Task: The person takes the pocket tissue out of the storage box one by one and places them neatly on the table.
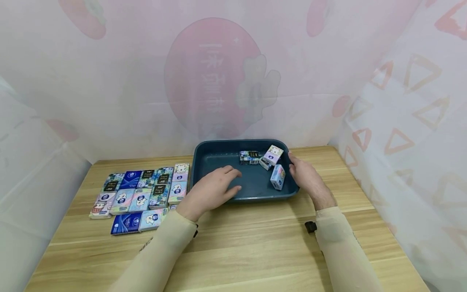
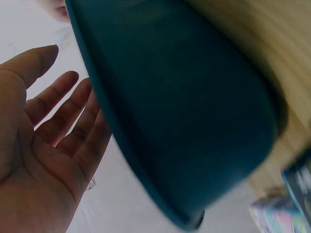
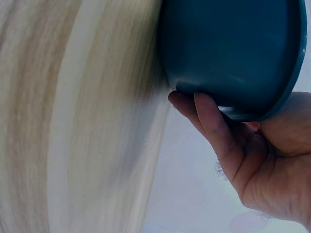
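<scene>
A dark teal tray [image 1: 215, 158] stands at the back middle of the table. Toward its right end lie several small tissue packs: a dark floral one [image 1: 249, 157], a lilac one [image 1: 273, 154] resting over another pack [image 1: 264, 164], and a light blue one [image 1: 278, 177] on its side. My right hand [image 1: 306, 174] grips the tray's right end; in the right wrist view its fingers [image 3: 214, 121] curl against the outer wall. My left hand [image 1: 211, 188] hovers over the tray's front left part, fingers spread and holding nothing. The left wrist view shows its bare palm [image 2: 48, 170].
Left of the tray, several tissue packs lie in rows on the wooden table [image 1: 248, 251], among them a dark blue pack [image 1: 126, 223] and a floral pack [image 1: 159, 196]. A lilac pack [image 1: 181, 172] is close to the tray's left wall. Printed cloth [image 1: 138, 101] hangs behind.
</scene>
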Motion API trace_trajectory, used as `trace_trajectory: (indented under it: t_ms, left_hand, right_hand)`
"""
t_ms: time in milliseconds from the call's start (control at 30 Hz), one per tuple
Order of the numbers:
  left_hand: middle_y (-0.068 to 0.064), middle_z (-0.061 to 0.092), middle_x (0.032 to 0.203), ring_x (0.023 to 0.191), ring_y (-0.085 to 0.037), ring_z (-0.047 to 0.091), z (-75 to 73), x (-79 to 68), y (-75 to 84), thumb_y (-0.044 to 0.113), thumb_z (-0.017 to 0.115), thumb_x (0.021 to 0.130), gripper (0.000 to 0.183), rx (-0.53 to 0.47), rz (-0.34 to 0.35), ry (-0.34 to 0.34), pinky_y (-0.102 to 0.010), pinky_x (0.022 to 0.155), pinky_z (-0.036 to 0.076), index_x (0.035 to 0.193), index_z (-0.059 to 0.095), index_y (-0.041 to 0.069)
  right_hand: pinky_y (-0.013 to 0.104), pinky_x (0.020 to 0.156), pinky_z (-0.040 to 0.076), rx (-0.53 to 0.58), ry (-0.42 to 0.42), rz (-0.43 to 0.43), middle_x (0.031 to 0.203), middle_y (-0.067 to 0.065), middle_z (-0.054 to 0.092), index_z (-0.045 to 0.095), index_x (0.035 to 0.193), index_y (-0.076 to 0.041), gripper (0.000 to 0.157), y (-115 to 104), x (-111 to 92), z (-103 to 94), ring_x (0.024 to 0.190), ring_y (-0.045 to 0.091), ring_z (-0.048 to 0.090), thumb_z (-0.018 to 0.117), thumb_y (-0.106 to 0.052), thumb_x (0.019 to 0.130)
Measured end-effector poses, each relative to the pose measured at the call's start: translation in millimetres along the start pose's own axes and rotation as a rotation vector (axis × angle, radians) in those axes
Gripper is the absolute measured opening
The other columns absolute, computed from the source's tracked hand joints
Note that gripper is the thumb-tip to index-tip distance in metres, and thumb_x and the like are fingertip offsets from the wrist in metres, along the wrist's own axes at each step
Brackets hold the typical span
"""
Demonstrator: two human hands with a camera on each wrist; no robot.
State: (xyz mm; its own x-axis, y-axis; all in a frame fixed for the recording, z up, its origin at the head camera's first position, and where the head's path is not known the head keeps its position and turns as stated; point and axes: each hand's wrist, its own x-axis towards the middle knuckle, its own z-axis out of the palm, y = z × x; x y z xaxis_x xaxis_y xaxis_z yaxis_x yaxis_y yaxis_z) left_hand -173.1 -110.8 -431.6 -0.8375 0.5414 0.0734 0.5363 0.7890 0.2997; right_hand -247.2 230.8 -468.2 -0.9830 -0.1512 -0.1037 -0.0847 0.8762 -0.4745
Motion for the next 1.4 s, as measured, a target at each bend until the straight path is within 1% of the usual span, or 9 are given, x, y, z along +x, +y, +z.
trace_trajectory:
  t_ms: [233, 433, 567, 700, 800, 900, 1200, 1300, 1400]
  left_hand:
    - [-0.007, 0.074, 0.156, 0.137, -0.025, 0.077, 17.6, 24.6, 11.7, 0.04, 0.074, 0.118, 0.049, -0.034, -0.033, -0.008, -0.048, 0.121, 0.065, 0.16, 0.07, 0.015]
    - [-0.009, 0.074, 0.156, 0.134, -0.026, 0.078, 34.7, 47.8, 22.7, 0.034, 0.073, 0.119, 0.05, -0.123, -0.048, 0.001, -0.048, 0.118, 0.067, 0.163, 0.067, 0.013]
    - [-0.009, 0.071, 0.162, 0.142, -0.027, 0.075, 45.9, 63.9, 30.6, 0.035, 0.072, 0.119, 0.052, -0.148, -0.065, 0.0, -0.049, 0.123, 0.063, 0.166, 0.065, 0.014]
    - [-0.009, 0.067, 0.169, 0.151, -0.027, 0.071, 54.0, 77.6, 38.7, 0.036, 0.071, 0.12, 0.055, -0.167, -0.1, -0.02, -0.05, 0.129, 0.059, 0.169, 0.062, 0.015]
    - [-0.009, 0.065, 0.172, 0.155, -0.027, 0.069, 58.7, 86.5, 44.9, 0.038, 0.071, 0.12, 0.058, -0.179, -0.131, -0.039, -0.05, 0.131, 0.058, 0.172, 0.06, 0.016]
    - [-0.009, 0.063, 0.175, 0.157, -0.026, 0.067, 62.5, 95.1, 51.3, 0.04, 0.07, 0.12, 0.061, -0.196, -0.15, -0.052, -0.049, 0.132, 0.058, 0.175, 0.056, 0.017]
    - [-0.012, 0.067, 0.17, 0.149, -0.027, 0.072, 72.8, 119.7, 64.3, 0.038, 0.067, 0.121, 0.059, -0.22, -0.165, -0.037, -0.048, 0.126, 0.061, 0.173, 0.057, 0.011]
    - [-0.011, 0.071, 0.164, 0.142, -0.026, 0.075, 75.9, 127.9, 68.7, 0.038, 0.065, 0.122, 0.056, -0.225, -0.187, -0.043, -0.047, 0.122, 0.064, 0.171, 0.059, 0.012]
    - [-0.012, 0.076, 0.156, 0.132, -0.027, 0.079, 80.4, 134.9, 72.1, 0.036, 0.064, 0.123, 0.05, -0.222, -0.2, -0.034, -0.047, 0.114, 0.067, 0.166, 0.062, 0.011]
  right_hand:
    - [0.031, 0.059, 0.045, 0.002, -0.002, 0.007, 0.085, 0.013, 0.057, 0.034, 0.183, -0.001, 0.061, -0.1, 0.6, 0.2, 0.06, 0.018, 0.052, 0.049, -0.013, 0.125]
    - [0.031, 0.059, 0.045, -0.004, -0.002, 0.01, 0.085, 0.012, 0.057, 0.034, 0.183, -0.002, 0.061, -0.1, 0.3, 0.2, 0.06, 0.017, 0.052, 0.049, -0.012, 0.125]
    - [0.031, 0.06, 0.045, -0.012, 0.004, 0.002, 0.088, 0.016, 0.062, 0.035, 0.182, -0.001, 0.061, -0.8, -0.6, 0.5, 0.062, 0.018, 0.053, 0.049, -0.012, 0.125]
    - [0.032, 0.061, 0.046, -0.008, 0.012, -0.003, 0.098, 0.022, 0.069, 0.036, 0.182, -0.001, 0.06, -1.3, -0.9, 1.0, 0.064, 0.019, 0.054, 0.05, -0.012, 0.124]
    - [0.031, 0.06, 0.045, -0.007, 0.015, -0.012, 0.094, 0.02, 0.067, 0.036, 0.182, 0.0, 0.06, -1.2, -0.6, 1.4, 0.062, 0.019, 0.054, 0.051, -0.011, 0.124]
    - [0.032, 0.06, 0.045, -0.01, 0.019, -0.021, 0.087, 0.016, 0.063, 0.037, 0.181, 0.001, 0.06, 0.0, 0.0, 2.0, 0.061, 0.019, 0.052, 0.05, -0.011, 0.124]
    - [0.032, 0.06, 0.044, -0.016, 0.031, -0.053, 0.078, 0.011, 0.056, 0.038, 0.18, 0.005, 0.059, 1.8, 0.1, 1.4, 0.057, 0.017, 0.049, 0.049, -0.008, 0.123]
    - [0.033, 0.061, 0.043, -0.025, 0.041, -0.062, 0.078, 0.012, 0.058, 0.039, 0.178, 0.006, 0.058, 1.3, 0.3, 1.4, 0.058, 0.018, 0.049, 0.05, -0.007, 0.123]
    - [0.033, 0.062, 0.041, -0.032, 0.054, -0.073, 0.08, 0.012, 0.058, 0.04, 0.178, 0.007, 0.058, 0.2, -1.0, 1.3, 0.06, 0.019, 0.049, 0.05, -0.008, 0.123]
